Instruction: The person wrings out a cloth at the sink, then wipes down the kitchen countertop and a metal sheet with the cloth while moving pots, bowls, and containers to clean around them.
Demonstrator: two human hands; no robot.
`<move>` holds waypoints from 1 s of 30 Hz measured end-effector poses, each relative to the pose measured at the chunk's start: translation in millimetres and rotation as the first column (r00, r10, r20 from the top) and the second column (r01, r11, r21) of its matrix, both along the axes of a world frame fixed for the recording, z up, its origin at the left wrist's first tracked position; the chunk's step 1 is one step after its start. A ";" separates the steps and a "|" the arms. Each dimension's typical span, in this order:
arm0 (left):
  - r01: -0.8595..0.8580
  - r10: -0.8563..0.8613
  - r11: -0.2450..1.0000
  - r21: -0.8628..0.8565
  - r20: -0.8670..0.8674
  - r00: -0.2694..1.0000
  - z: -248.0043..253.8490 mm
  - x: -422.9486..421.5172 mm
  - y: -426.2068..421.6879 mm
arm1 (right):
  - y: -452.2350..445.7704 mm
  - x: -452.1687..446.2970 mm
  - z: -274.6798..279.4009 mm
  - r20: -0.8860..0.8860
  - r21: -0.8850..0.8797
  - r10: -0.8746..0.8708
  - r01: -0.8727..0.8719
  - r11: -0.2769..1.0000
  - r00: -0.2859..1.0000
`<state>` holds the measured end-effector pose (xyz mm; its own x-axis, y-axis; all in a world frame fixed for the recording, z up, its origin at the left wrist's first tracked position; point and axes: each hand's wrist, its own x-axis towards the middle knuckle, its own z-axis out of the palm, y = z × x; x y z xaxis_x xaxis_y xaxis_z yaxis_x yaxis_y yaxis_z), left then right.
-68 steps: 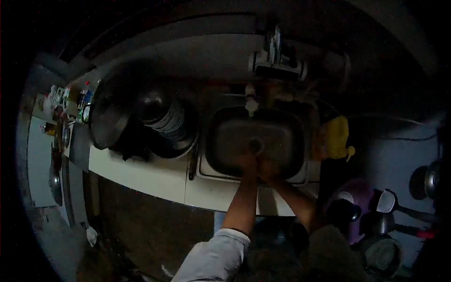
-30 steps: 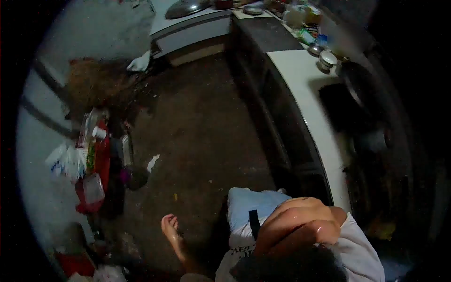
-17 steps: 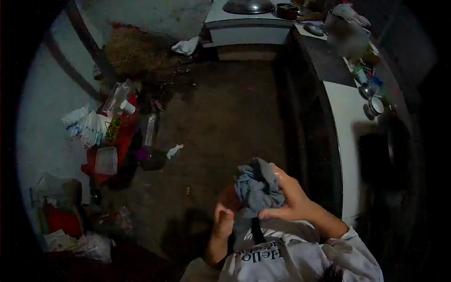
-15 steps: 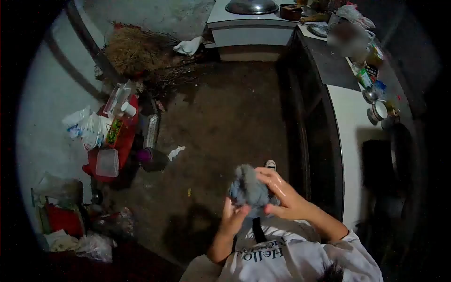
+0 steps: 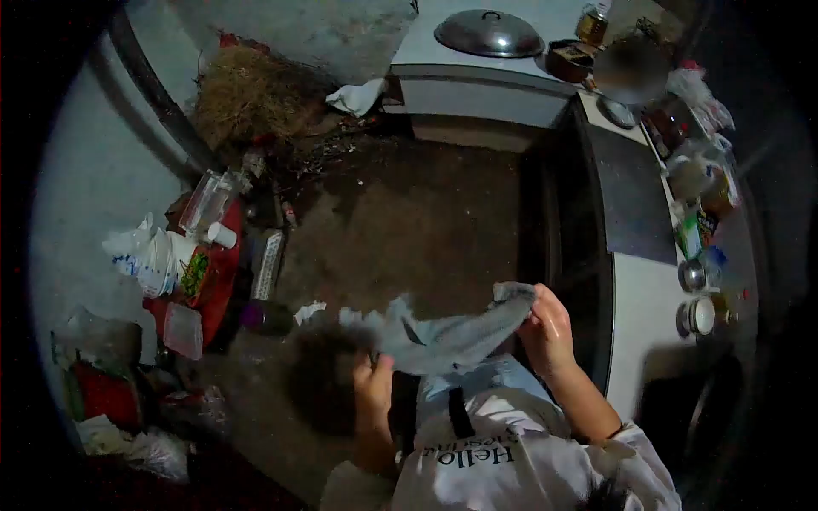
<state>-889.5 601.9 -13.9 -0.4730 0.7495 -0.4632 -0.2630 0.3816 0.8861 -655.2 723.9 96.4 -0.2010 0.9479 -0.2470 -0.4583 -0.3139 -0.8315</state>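
A grey-blue cloth (image 5: 456,341) is stretched out between my two hands, in front of my waist. My left hand (image 5: 373,383) pinches its left end, with the thumb up against the fabric. My right hand (image 5: 548,328) has its fingers closed on the right end of the cloth and is a little higher. The middle of the cloth sags slightly, and its far left edge is blurred. Below it show my light blue trousers and white shirt (image 5: 494,439).
On the right runs a counter (image 5: 639,298) with a white cup (image 5: 701,315), jars and packets. A domed metal lid (image 5: 490,34) lies on the far worktop. At left, a red table (image 5: 223,285) holds bags and plastic boxes. Dry brush (image 5: 243,94) lies beyond.
My hands have left the sink and the view has turned toward the floor. The cloth was bunched up between both hands; now they are farther apart and it is spread out.
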 end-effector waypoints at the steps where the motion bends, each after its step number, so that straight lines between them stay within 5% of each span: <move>1: 0.006 -0.055 0.945 0.327 0.140 0.989 -1.2 -0.3 16.3 | 20.6 3.0 -13.0 0.024 0.028 -0.018 0.018 0.999 1.000; 3: -0.012 -0.121 0.887 0.461 0.257 0.959 2.3 -8.9 58.0 | 57.8 -14.2 2.8 0.058 -0.060 -0.074 0.077 0.995 0.996; 6: -0.075 -0.086 0.892 0.445 0.331 0.940 -11.5 -25.0 115.4 | 114.8 -20.1 -32.6 -0.033 -0.068 -0.008 0.006 0.998 0.999; 8: -0.116 -0.060 0.892 0.437 0.368 0.928 -29.0 -38.8 155.4 | 159.3 -25.5 -71.3 0.156 0.093 -0.064 0.050 0.994 0.986; 10: -0.144 -0.053 0.886 0.442 0.404 0.913 -50.4 -57.1 194.9 | 204.5 -39.1 -74.7 -0.017 -0.099 -0.033 0.031 0.995 0.999; 11: -0.146 -0.059 0.885 0.443 0.417 0.907 -64.1 -66.4 213.4 | 233.4 -42.2 -110.3 0.087 -0.089 -0.053 0.061 0.994 0.995; 12: -0.138 -0.068 0.891 0.432 0.428 0.901 -76.7 -79.0 233.8 | 262.0 -49.9 -104.7 0.338 -0.159 0.117 -0.066 0.985 0.934; 13: -0.125 -0.076 0.898 0.422 0.428 0.901 -90.5 -90.7 255.6 | 280.5 -65.2 -111.8 0.430 0.039 0.060 -0.085 0.996 0.901; 14: -0.116 0.037 0.974 0.194 0.371 0.928 -105.8 -104.4 279.6 | 294.1 -82.9 -125.4 0.505 0.224 -0.018 -0.111 0.968 0.863; 16: -0.003 -0.029 0.984 0.179 0.174 0.984 -9.1 -100.8 354.8 | 328.5 -121.6 -87.4 0.644 0.360 0.057 -0.368 0.857 0.763; 17: 0.188 -0.256 0.943 0.276 0.235 0.938 -44.9 -107.2 382.6 | 349.0 -134.6 -81.6 0.625 0.356 0.162 -0.464 0.811 0.764; 18: 0.296 -0.378 0.877 0.378 0.164 0.911 -6.0 -107.5 421.6 | 369.9 -147.1 -77.7 0.608 0.348 0.270 -0.557 0.754 0.746; 19: 0.388 -0.480 0.790 0.474 0.086 0.873 33.0 -107.8 460.6 | 388.3 -158.7 -71.1 0.389 0.315 0.342 -0.472 0.823 0.855; 20: 0.428 -0.509 0.767 0.478 0.048 0.859 50.0 -107.4 489.8 | 410.6 -163.0 -68.8 0.381 0.312 0.338 -0.464 0.829 0.861; 21: 0.466 -0.536 0.742 0.482 0.009 0.844 67.2 -107.0 519.2 | 433.7 -166.4 -68.5 0.517 0.415 0.179 -0.428 0.803 0.837; 22: 0.516 -0.481 0.680 0.521 -0.214 0.850 68.1 -107.8 545.7 | 454.9 -169.0 -70.8 0.619 0.513 0.000 -0.404 0.757 0.785; 23: 0.575 -0.390 0.608 0.547 -0.424 0.817 69.2 -106.9 563.0 | 468.3 -164.0 -79.6 0.591 0.418 0.009 -0.316 0.852 0.806; 24: 0.586 -0.404 0.602 0.542 -0.427 0.809 67.4 -115.9 581.0 | 486.2 -164.5 -73.2 0.578 0.560 -0.118 -0.287 0.777 0.807; 25: 0.685 -0.411 0.590 0.428 -0.571 0.711 62.6 -127.0 611.0 | 509.0 -164.5 -92.5 0.527 0.530 -0.113 -0.222 0.819 0.843; 27: 0.686 -0.491 0.692 0.225 -0.550 0.675 62.7 -136.8 662.6 | 547.1 -157.8 -119.9 0.475 0.500 -0.113 -0.161 0.851 0.873; 29: 0.685 -0.524 0.708 0.168 -0.525 0.671 56.6 -152.4 717.9 | 588.8 -156.0 -130.0 0.470 0.065 0.003 -0.038 0.997 0.882; 30: 0.679 -0.526 0.706 0.200 -0.494 0.692 37.0 -165.6 740.2 | 611.7 -164.8 -125.5 0.337 0.041 -0.097 0.088 0.995 0.936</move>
<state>-1055.1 1342.1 23.1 0.0691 0.9976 -0.0082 0.2931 -0.0124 0.9560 -820.1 1335.5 -29.0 -0.0208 0.9650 -0.2615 -0.1743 -0.2610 -0.9495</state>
